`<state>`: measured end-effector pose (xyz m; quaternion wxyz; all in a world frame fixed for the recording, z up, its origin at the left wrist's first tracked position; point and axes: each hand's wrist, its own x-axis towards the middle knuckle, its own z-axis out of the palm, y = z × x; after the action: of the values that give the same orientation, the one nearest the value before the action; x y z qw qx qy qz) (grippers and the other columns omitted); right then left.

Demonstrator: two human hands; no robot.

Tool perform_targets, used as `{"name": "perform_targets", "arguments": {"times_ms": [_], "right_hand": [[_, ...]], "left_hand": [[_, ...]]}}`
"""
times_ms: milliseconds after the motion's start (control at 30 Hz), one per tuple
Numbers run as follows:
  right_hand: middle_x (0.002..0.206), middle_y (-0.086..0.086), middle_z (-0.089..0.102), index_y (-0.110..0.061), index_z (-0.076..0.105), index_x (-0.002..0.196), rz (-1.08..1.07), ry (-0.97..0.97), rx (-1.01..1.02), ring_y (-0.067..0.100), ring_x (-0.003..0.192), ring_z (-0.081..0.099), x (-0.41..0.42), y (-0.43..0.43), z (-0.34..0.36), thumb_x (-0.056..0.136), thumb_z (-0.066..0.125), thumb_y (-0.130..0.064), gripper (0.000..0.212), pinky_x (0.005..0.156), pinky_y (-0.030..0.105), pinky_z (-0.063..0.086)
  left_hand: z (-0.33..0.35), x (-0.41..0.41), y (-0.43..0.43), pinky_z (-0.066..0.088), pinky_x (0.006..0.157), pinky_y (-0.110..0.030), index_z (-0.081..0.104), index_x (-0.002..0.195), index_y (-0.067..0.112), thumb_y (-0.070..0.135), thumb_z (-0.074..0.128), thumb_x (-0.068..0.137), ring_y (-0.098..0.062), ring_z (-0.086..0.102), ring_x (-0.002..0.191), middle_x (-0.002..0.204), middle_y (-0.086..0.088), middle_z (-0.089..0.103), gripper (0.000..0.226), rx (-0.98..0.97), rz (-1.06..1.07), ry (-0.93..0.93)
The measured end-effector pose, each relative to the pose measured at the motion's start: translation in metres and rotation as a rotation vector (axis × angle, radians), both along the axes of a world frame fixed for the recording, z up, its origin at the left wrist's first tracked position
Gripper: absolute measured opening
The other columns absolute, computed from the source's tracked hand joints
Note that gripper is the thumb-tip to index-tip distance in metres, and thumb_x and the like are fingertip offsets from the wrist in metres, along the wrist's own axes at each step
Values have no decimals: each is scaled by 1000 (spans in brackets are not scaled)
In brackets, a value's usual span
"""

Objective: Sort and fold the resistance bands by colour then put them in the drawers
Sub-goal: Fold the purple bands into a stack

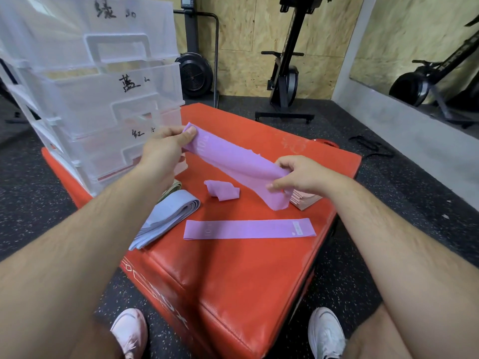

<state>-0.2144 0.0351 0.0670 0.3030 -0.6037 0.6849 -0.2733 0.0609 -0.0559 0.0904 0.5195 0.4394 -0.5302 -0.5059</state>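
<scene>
A purple resistance band is stretched in the air between my hands above the red box. My left hand pinches its far end and my right hand grips its near end. Another purple band lies flat on the box, and a crumpled purple one sits behind it. A stack of grey-blue bands lies at the left, with a green band partly hidden under my left arm. Pink folded bands peek out under my right hand. The clear drawer unit stands at the box's back left.
The drawers carry handwritten labels and are pushed in. Black speckled gym flooring surrounds the box. Exercise machines stand against the wooden wall behind. My two shoes are on the floor at the box's near edge.
</scene>
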Motion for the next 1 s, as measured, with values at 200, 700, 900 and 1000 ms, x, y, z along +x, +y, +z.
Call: {"name": "perform_targets", "arguments": {"times_ms": [200,700,900,1000], "right_hand": [[81,2,67,-8,67,86,-31,-94,80,14,79,61,-21,22,6,70,89,-41,43,80,35,46],[90,11,71,-4,72,89,-201,-193,-70,20,73,66,-54,57,-3,83,79,-2,9,67,26,57],[96,16,66,-14,68,99,-243,-173,-51,22,71,68,-51,69,-8,82,78,3,27,73,37,61],[90,21,69,-23,53,103,-308,-189,-29,25,63,67,-51,73,-21,82,77,3,40,75,44,59]], "left_hand": [[-17,7,-7,45,59,-22,65,77,26,26,75,87,-9,58,61,72,7,66,15,118,46,-20],[-31,22,3,54,54,-24,58,76,14,2,71,87,-20,60,71,84,-9,64,21,168,-95,-158],[-41,24,18,54,65,-33,52,83,21,4,73,86,-21,64,78,95,-8,64,27,156,-90,-267],[-52,27,27,57,55,-30,47,80,20,-1,73,84,-22,66,72,92,-12,58,33,139,-77,-269]]}}
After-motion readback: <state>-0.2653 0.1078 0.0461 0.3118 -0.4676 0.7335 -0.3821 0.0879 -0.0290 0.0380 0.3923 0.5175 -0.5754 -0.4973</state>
